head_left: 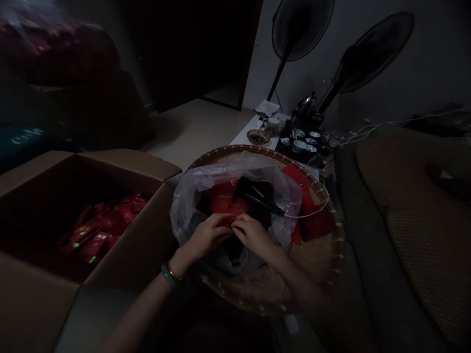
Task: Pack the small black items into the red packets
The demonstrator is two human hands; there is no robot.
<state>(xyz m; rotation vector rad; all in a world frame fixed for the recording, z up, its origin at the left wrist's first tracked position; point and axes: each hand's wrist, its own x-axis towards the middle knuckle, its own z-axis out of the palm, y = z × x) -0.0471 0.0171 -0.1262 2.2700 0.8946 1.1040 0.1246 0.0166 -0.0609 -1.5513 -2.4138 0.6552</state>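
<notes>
My left hand (209, 233) and my right hand (254, 236) meet over a clear plastic bag (184, 196) that sits opened out in a round woven bamboo tray (312, 260). Both hands have their fingertips closed on a small red packet (241, 208) with a green mark. More red packets (222, 193) lie behind it inside the bag, among dark items. A black device (265, 202) with a white cord rests across the bag's right side. Gold and green bangles (168, 275) circle my left wrist. The dim light hides what my fingertips pinch exactly.
To the left stands an open cardboard box (121, 274) holding many red packets (106, 225). Flat red pieces (312, 215) lie on the tray's right. Behind are a tea table with cups (300, 146) and two standing fans (303, 24). A woven-mat seat (415, 196) is at right.
</notes>
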